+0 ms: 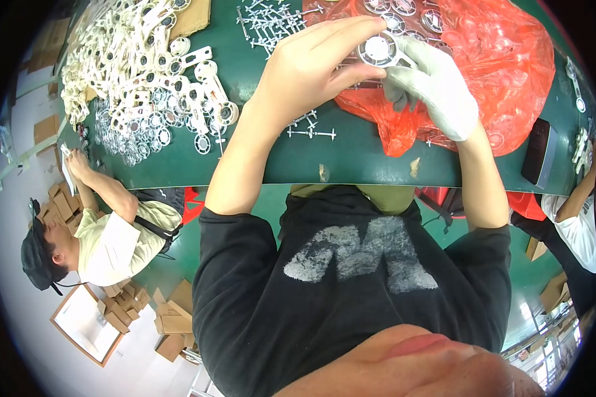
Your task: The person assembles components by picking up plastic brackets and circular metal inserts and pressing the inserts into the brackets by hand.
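right up close it's a black t-shirt (351, 311) with a worn pale print, and just past it the edge of the green worktop (278, 169). a spindly silver frame (311, 133) lies there, near the left forearm. on to the hands! the bare left hand (304, 66) has its thumb below and its fingers above, pinching a round white part (378, 49). opposite, the right hand (440, 92), in a pale glove, has its fingers curled and pressed onto the same part's right side. so that part is up between both hands, above the left side of a crumpled red plastic bag (510, 53). away to the right, a dark flat box (538, 152) lies by the edge. over on the left, silvery wheel-like pieces (139, 132) crowd against a great heap of cream-white parts (139, 46). further out, ring-shaped pieces (402, 6) sit by the red plastic, with a tangle of silver frames (268, 26) to their left. and at far left, a person in a black cap (41, 258)!
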The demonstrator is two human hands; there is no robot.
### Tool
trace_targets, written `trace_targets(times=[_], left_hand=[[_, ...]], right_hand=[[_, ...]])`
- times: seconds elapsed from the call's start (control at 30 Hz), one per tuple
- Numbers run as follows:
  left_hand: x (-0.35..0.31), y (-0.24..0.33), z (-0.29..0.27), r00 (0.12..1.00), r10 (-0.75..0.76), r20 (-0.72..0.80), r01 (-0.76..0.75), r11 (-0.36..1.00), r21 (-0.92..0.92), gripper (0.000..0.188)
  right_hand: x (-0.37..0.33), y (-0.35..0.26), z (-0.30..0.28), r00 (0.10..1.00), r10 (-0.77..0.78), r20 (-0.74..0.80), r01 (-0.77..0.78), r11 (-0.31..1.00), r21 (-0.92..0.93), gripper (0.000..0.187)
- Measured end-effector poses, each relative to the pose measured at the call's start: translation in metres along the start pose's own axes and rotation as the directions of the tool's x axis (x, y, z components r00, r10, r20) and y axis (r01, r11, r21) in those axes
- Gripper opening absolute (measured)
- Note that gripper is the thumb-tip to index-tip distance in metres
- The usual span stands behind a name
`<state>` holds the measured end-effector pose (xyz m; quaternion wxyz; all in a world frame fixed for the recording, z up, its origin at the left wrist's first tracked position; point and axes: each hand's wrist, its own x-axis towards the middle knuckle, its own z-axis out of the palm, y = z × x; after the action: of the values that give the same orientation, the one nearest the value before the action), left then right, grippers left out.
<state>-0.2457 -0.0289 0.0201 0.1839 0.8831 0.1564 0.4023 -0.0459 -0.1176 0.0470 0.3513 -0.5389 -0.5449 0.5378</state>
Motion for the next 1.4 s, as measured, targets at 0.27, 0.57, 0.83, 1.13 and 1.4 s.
trace_targets(times=[0.27, 0.57, 0.83, 1.13, 1.4], left_hand=[[-0.001, -0.002, 0.002, 0.983, 0.182, 0.037, -0.18, 0.983, -0.044, 0.064], [-0.002, 0.0, 0.02, 0.967, -0.201, 0.154, 0.253, 0.736, -0.628, 0.038], [0.02, -0.007, 0.008, 0.97, -0.152, 0.192, 0.229, 0.842, -0.488, 0.034], [0.055, -0.135, -0.07, 0.536, -0.817, 0.212, 0.698, 0.288, -0.656, 0.027], [0.061, -0.044, -0.105, 0.452, -0.889, 0.071, 0.83, 0.448, 0.332, 0.035]], right_hand=[[0.001, -0.003, 0.005, 0.989, 0.116, 0.087, -0.112, 0.992, -0.057, 0.037], [0.005, 0.03, 0.021, 0.916, -0.372, -0.148, 0.217, 0.77, -0.6, 0.031], [0.004, 0.03, 0.021, 0.853, -0.467, -0.233, 0.211, 0.716, -0.665, 0.03], [0.01, 0.025, 0.025, 0.932, -0.267, -0.243, 0.086, 0.817, -0.57, 0.042], [0.011, 0.039, 0.019, 0.948, -0.196, -0.25, 0.077, 0.906, -0.416, 0.034]])
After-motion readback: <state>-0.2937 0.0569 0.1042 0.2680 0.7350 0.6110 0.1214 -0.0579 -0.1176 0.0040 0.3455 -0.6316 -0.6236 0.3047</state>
